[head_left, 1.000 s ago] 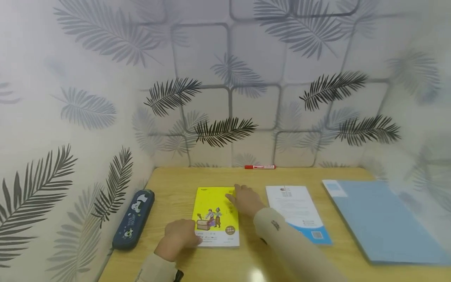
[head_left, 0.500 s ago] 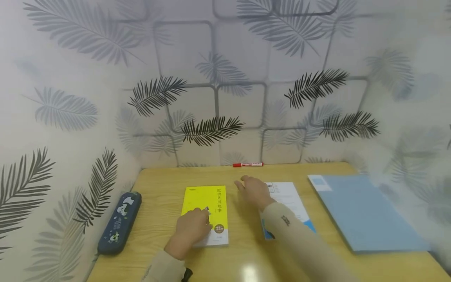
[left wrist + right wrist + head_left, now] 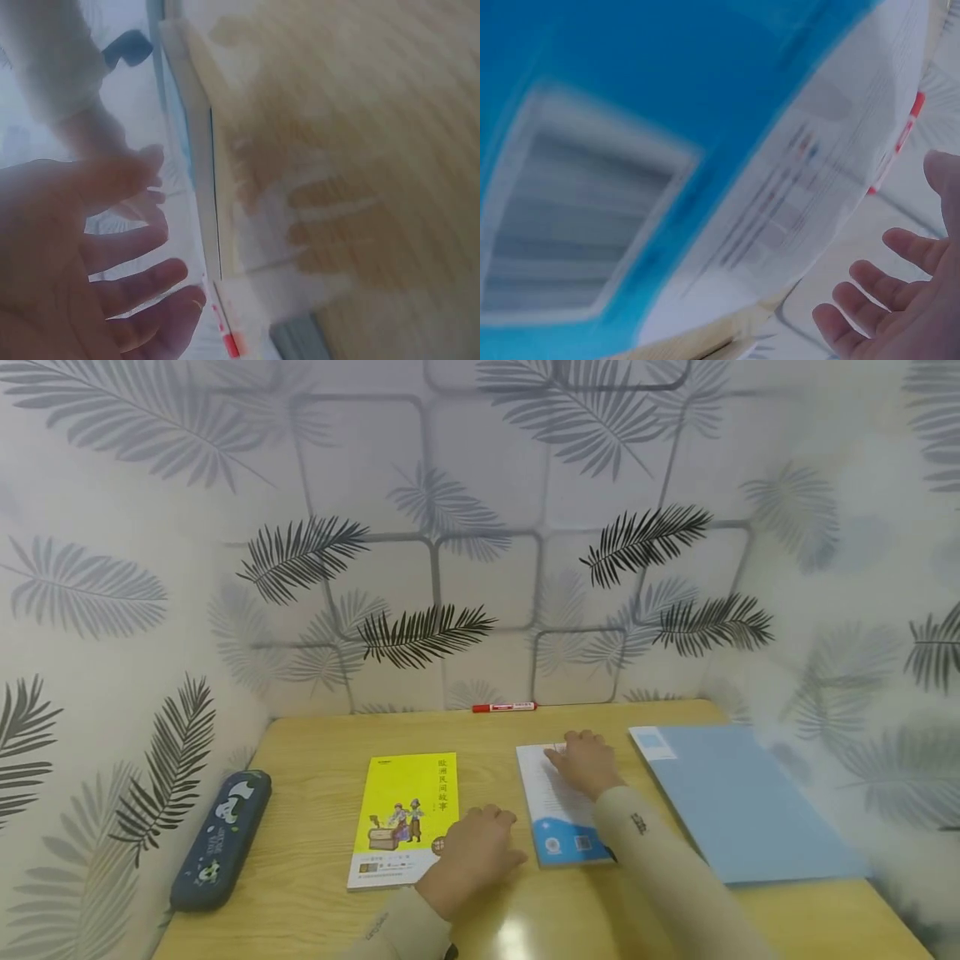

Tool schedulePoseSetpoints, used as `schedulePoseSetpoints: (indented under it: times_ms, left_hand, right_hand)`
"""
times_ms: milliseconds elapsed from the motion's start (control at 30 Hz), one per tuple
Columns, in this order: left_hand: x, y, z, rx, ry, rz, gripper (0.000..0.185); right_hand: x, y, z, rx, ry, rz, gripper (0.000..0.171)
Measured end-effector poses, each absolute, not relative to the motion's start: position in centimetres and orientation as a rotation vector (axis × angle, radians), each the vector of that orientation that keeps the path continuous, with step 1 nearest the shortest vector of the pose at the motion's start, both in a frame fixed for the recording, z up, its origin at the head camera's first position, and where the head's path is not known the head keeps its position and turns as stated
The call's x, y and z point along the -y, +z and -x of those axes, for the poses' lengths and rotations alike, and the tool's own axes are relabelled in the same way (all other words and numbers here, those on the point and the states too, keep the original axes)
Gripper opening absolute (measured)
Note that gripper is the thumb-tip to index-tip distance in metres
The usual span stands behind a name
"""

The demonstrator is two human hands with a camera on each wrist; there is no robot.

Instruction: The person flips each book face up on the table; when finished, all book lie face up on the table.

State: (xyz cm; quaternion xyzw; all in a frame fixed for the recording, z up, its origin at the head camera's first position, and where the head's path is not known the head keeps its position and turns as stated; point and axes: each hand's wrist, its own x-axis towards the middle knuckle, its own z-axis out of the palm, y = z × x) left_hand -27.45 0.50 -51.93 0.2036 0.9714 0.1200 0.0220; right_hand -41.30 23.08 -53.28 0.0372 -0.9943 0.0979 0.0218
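Observation:
A yellow book (image 3: 403, 817) with a cartoon cover lies flat on the wooden desk (image 3: 315, 760). My left hand (image 3: 478, 847) rests on the desk just right of the book's lower right corner, holding nothing. The blurred left wrist view shows that left hand (image 3: 112, 255) with its fingers spread. My right hand (image 3: 583, 760) lies flat on the top of a white and blue booklet (image 3: 558, 814) beside the yellow book. Close up in the right wrist view are the booklet (image 3: 705, 172) and the right hand's loose, straight fingers (image 3: 870, 285).
A light blue folder (image 3: 738, 802) lies at the right of the desk. A red marker (image 3: 504, 707) sits against the back wall, and a dark blue pencil case (image 3: 221, 839) lies at the left edge. Leaf-patterned walls close in the desk on three sides.
My right hand has moved right, from the yellow book onto the white and blue booklet. My left hand has slid right off the yellow cover onto the desk. The view has turned right.

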Motion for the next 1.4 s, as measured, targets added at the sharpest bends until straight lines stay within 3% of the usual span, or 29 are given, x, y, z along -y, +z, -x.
schedulePoseSetpoints:
  times_ms: [167,567,1100,1233,1400]
  left_hand:
    - [-2.7,-53.2,27.3,-3.008,0.359,-0.712,0.068]
    - [-4.4,-53.8,26.8,-2.974,0.254,-0.791,0.059]
    - [-4.5,-53.2,26.6,-2.995,0.178,-0.811,0.051]
    - [-4.6,-53.2,26.7,-2.993,0.165,-0.828,0.048]
    - [-4.7,-53.1,26.8,-2.996,0.169,-0.827,0.036]
  right_hand:
    - [-25.4,-54.3,41.6,3.140,0.235,-0.029,0.083]
    - [-27.5,-54.6,42.3,3.268,0.357,0.033,0.107]
    - [-28.2,-54.4,42.9,3.323,0.439,-0.001,0.096]
    - [-28.2,-53.9,42.4,3.316,0.518,-0.013,0.099]
    - [-28.4,-54.1,43.3,3.280,0.600,-0.004,0.114]
